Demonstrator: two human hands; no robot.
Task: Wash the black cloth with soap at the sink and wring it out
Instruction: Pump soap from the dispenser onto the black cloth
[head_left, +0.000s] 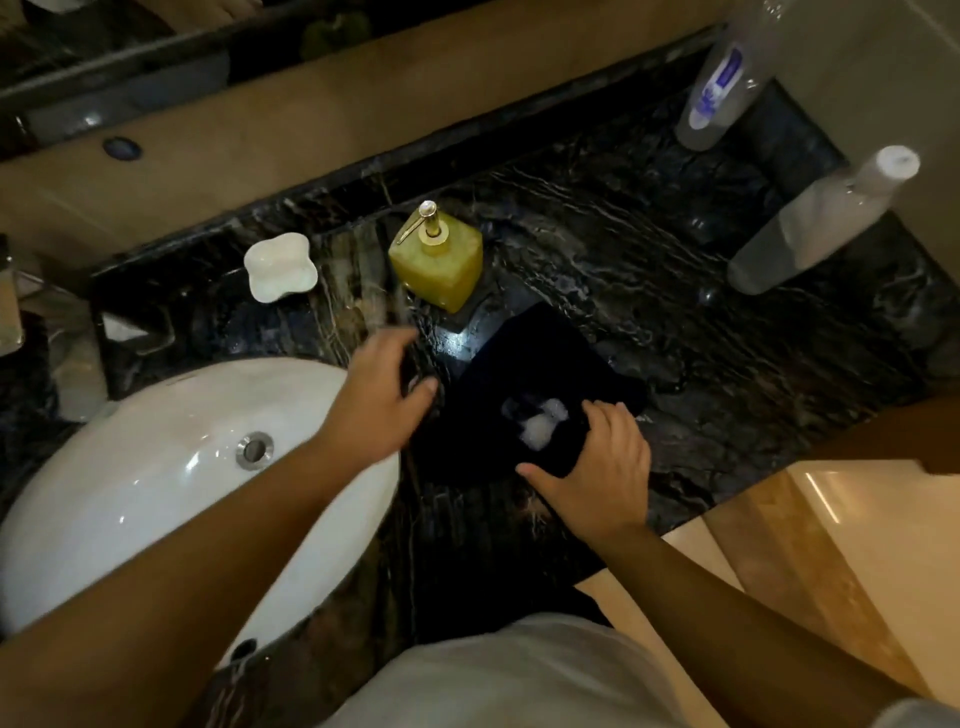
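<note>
The black cloth (540, 374) lies flat on the dark marble counter, right of the white sink (156, 483). White soap foam (540, 421) sits on its near part. My right hand (597, 467) presses on the cloth's near right edge, fingers on the fabric beside the foam. My left hand (384, 395) is at the cloth's left edge, blurred, with the thumb touching the fabric; whether it grips the cloth is unclear. A yellow soap dispenser (439, 260) with a gold pump stands just behind the cloth.
A white soap dish (280, 266) rests behind the sink. Two pale bottles (722, 83) (815, 223) stand at the back right of the wet counter (675, 249). The sink drain (254, 449) is open. A beige floor step lies at lower right.
</note>
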